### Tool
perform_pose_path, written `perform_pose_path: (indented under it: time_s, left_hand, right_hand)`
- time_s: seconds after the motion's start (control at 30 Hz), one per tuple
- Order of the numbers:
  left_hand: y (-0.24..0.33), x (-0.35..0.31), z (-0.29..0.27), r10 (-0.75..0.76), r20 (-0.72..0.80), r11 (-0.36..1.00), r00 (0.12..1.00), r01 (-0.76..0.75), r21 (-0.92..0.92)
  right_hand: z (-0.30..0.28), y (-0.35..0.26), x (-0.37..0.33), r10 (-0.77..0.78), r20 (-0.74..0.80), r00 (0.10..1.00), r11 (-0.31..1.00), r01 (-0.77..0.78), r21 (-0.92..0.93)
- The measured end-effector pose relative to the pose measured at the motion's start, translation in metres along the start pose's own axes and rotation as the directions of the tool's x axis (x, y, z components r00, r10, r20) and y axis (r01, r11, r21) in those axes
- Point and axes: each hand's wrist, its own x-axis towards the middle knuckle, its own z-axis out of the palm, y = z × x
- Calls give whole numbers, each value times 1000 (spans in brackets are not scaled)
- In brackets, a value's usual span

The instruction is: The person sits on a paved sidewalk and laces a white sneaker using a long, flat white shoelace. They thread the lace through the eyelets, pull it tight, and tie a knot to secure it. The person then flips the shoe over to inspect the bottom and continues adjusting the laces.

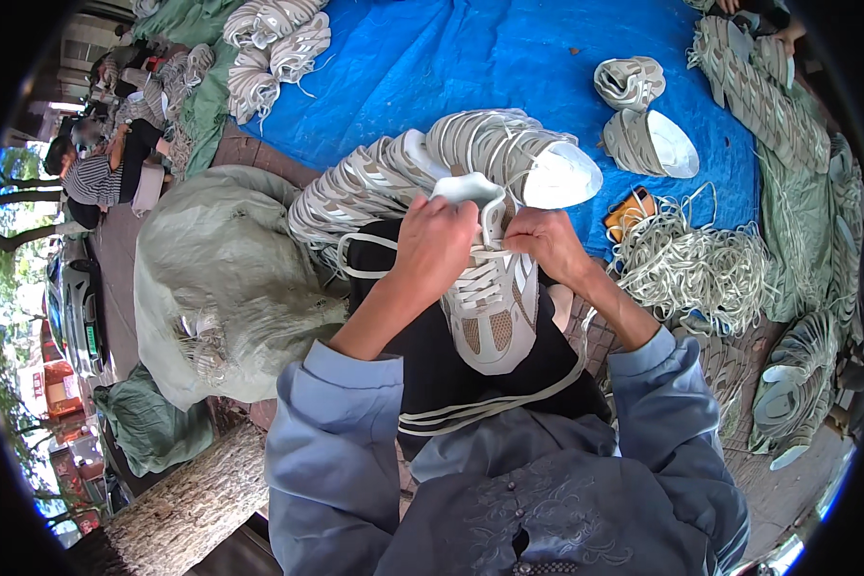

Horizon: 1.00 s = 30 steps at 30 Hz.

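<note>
A beige and white sneaker upper (494, 336) lies across my lap, toe toward me, with a white shoelace (480, 288) crossed through its lower eyelets. My left hand (439, 240) is closed at the left edge of the shoe's opening, beside the tongue (491, 216). At the right eyelet edge my right hand (549, 247) is closed in a pinch on the lace; its fingertips are partly hidden. One length of lace loops out to the left of my left hand. Another hangs down on the right and crosses my dark lap.
Nested shoe uppers (365, 192) form a curved row just beyond my hands. A heap of loose laces (691, 254) sits at right, by a blue tarp (422, 58) bearing more uppers (643, 144). A pale sack (230, 288) bulges at left. Another person (115, 163) sits far left.
</note>
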Motion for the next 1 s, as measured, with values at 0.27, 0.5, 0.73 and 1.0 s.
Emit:
perform_pose_path:
  time_s: [0.27,0.5,0.73,1.0]
  left_hand:
    - [-5,6,15,-64,149,998,987,68,-17]
    - [-12,25,17,-114,487,914,866,283,-290]
    - [-16,24,22,-71,574,934,816,256,-249]
    - [-27,12,-18,-106,457,927,883,254,-275]
  right_hand:
    - [9,-19,17,-251,232,940,674,341,-656]
    - [-6,1,2,-279,74,958,918,288,-274]
    - [0,-2,4,-75,59,995,970,87,-227]
    - [-1,-26,-11,-386,-83,919,883,341,-321]
